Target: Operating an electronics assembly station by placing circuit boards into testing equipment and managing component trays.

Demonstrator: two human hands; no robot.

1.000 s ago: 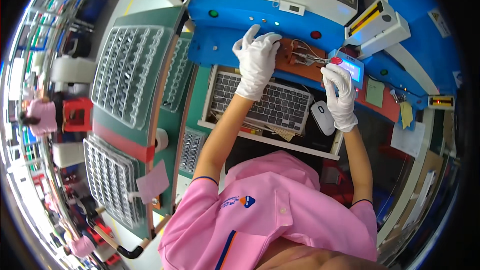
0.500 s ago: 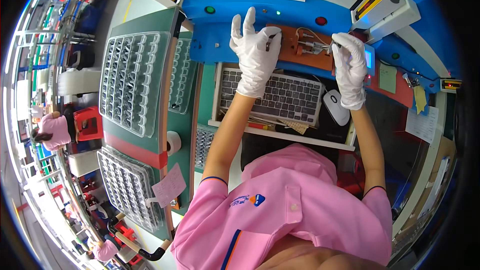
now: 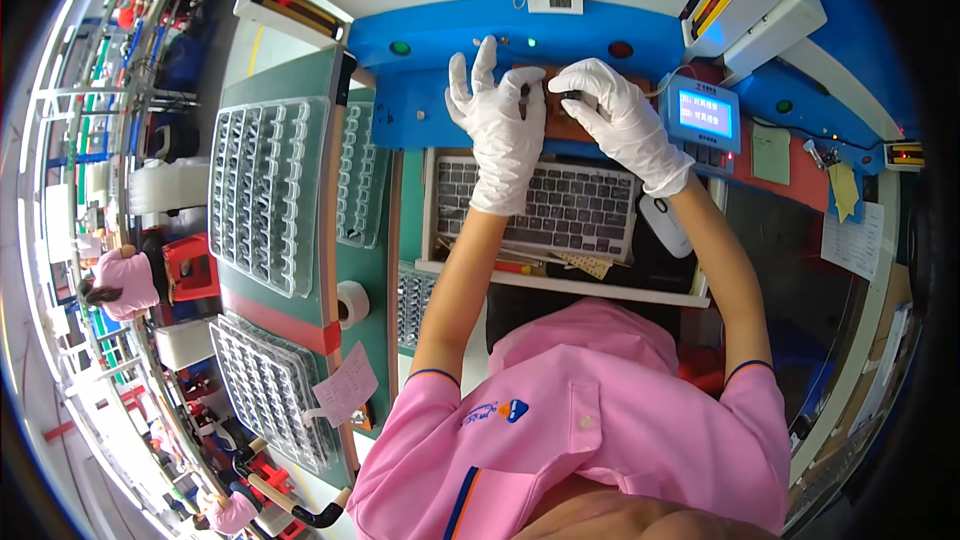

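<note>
Both of my hands wear white gloves and meet over the blue machine bench. My left hand [image 3: 500, 135] has thumb and index finger closed in a pinch, the other fingers raised. Something dark shows between those fingertips, too small to name. Close by on its right, my right hand [image 3: 622, 120] pinches a small black part [image 3: 570, 95] between thumb and fingertips. Under and behind the hands lies an orange-brown fixture board [image 3: 565, 125]; the right hand hides most of it, including its metal clamp.
A keyboard [image 3: 575, 205] and white mouse [image 3: 665, 225] rest in the drawer below. The lit display box [image 3: 700, 112] stands right of my hands. Clear trays of small dark parts [image 3: 265, 190] lie on the green table at left, by a tape roll [image 3: 352, 304].
My right hand has moved left from the fixture's clamp to beside my left hand, a black part now visible in its fingertips. The left hand keeps its pinch. The display box is now uncovered.
</note>
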